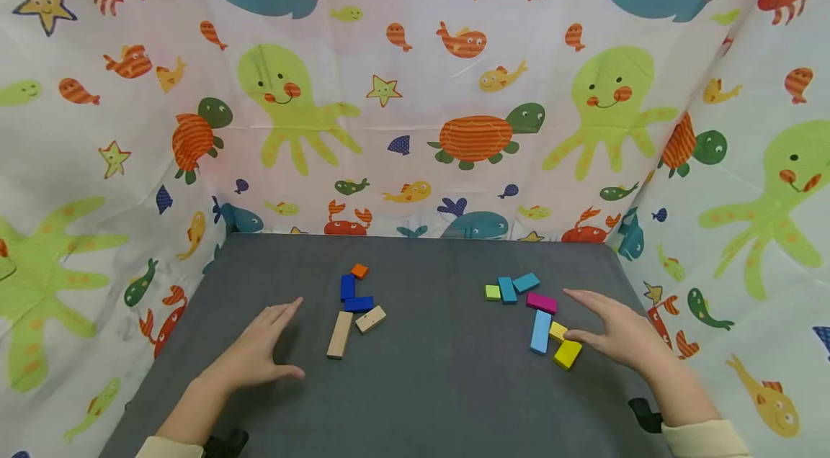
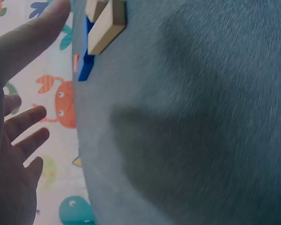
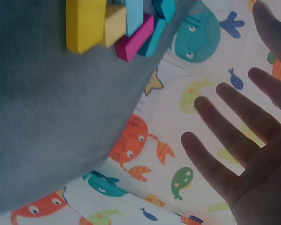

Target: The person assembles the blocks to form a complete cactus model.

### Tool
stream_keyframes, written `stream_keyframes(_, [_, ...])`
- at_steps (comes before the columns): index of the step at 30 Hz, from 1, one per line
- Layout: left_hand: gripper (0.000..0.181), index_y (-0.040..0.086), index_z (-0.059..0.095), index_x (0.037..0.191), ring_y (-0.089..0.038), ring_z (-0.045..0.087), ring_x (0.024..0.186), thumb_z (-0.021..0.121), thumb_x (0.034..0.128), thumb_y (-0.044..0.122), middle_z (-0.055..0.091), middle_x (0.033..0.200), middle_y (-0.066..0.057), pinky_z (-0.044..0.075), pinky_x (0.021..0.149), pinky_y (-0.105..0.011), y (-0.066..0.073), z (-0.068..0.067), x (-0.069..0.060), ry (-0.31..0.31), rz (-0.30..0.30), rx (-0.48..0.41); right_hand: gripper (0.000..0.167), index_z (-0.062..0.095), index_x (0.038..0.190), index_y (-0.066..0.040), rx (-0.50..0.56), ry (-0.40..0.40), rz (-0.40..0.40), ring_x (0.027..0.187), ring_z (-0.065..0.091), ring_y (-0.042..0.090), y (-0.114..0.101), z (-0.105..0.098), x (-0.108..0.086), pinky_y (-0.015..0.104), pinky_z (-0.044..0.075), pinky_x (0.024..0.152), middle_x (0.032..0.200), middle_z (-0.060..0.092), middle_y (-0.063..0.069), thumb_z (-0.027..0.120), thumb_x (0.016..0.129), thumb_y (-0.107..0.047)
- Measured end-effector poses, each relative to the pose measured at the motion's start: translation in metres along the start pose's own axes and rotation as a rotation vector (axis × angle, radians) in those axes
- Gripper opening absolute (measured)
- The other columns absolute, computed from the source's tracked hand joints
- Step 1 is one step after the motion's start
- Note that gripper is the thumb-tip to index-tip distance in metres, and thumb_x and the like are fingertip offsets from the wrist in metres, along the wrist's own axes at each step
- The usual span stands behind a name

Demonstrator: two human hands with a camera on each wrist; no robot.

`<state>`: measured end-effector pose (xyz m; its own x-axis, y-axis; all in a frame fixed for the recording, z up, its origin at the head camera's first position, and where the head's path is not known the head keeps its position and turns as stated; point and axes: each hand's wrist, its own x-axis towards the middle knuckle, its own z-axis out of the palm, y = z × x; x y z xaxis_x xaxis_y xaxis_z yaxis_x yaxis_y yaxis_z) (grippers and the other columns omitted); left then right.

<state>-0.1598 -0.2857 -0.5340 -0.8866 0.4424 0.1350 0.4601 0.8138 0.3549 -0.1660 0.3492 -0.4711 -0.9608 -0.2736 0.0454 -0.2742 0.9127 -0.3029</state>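
Left of the left block group, my left hand (image 1: 253, 350) hovers with fingers extended and thumb apart, holding nothing. That group has an orange block (image 1: 359, 271), two blue blocks (image 1: 359, 304) and two wooden blocks (image 1: 340, 335). My right hand (image 1: 619, 332) is spread just right of the other group, empty; its thumb tip appears close to the yellow blocks (image 1: 567, 355), contact unclear. Beside them are a light blue block (image 1: 540, 332), a magenta block (image 1: 541, 302), two teal blocks (image 1: 508, 290) and a green block (image 1: 493, 293). The left wrist view shows wooden blocks (image 2: 107, 28) beyond the thumb.
Both groups lie on a dark grey table (image 1: 428, 386). A curtain (image 1: 402, 155) printed with sea animals stands behind the table's back edge and along both sides. Black straps (image 1: 645, 415) are on both wrists.
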Motion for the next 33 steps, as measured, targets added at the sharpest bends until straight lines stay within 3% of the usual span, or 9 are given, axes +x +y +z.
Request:
stream_keyframes(5, [0.116,0.009,0.034,0.157,-0.041,0.044,0.136,0.095,0.0643,0.041,0.047,0.15,-0.017,0.039,0.105,-0.065,0.005,0.014,0.009,-0.018,-0.042,-0.085,0.075,0.055,0.145,-0.014,0.052,-0.009,0.016,0.127,0.054,0.046,-0.001,0.012,0.003,0.068,0.047,0.093,0.142,0.058,0.021,0.083,0.081,-0.042])
stream_keyframes(9, [0.1,0.012,0.039,0.154,-0.038,0.042,0.138,0.093,0.0704,0.027,0.048,0.15,-0.013,0.039,0.106,-0.064,0.009,0.027,0.019,-0.063,-0.044,-0.134,0.076,0.055,0.144,-0.012,0.111,-0.024,0.028,0.126,0.055,0.044,-0.002,0.023,0.005,0.067,0.047,0.094,0.141,0.059,0.019,0.082,0.081,-0.045])
stream_keyframes(13, [0.101,0.009,0.038,0.154,-0.04,0.04,0.14,0.093,0.0702,0.024,0.044,0.152,-0.016,0.038,0.107,-0.065,0.01,0.037,0.025,-0.105,-0.033,-0.166,0.076,0.056,0.144,-0.012,0.151,-0.028,0.03,0.125,0.056,0.043,-0.001,0.036,0.008,0.066,0.047,0.095,0.141,0.059,0.019,0.083,0.081,-0.045])
stream_keyframes(18, [0.1,0.007,0.041,0.152,-0.041,0.04,0.14,0.094,0.0684,0.023,0.044,0.152,-0.017,0.037,0.107,-0.065,0.01,0.048,0.032,-0.097,-0.025,-0.18,0.073,0.058,0.142,-0.009,0.18,-0.022,0.04,0.124,0.056,0.045,0.004,0.053,0.008,0.065,0.048,0.095,0.138,0.06,0.021,0.084,0.081,-0.04])
stream_keyframes(25, [0.092,0.007,0.042,0.149,-0.039,0.039,0.14,0.09,0.0721,0.022,0.046,0.15,-0.014,0.034,0.109,-0.065,0.012,0.061,0.045,-0.164,-0.008,-0.186,0.077,0.056,0.143,-0.007,0.203,-0.095,0.087,0.129,0.05,0.049,0.009,0.069,0.011,0.068,0.044,0.099,0.142,0.055,0.026,0.085,0.08,-0.041])
stream_keyframes(33, [0.089,0.009,0.047,0.146,-0.036,0.043,0.135,0.091,0.0698,0.024,0.049,0.145,-0.012,0.033,0.108,-0.065,0.01,0.064,0.053,-0.162,-0.064,-0.134,0.084,0.053,0.145,-0.004,0.169,-0.112,0.058,0.132,0.045,0.051,0.011,0.079,0.02,0.07,0.04,0.1,0.145,0.049,0.029,0.087,0.077,-0.039])
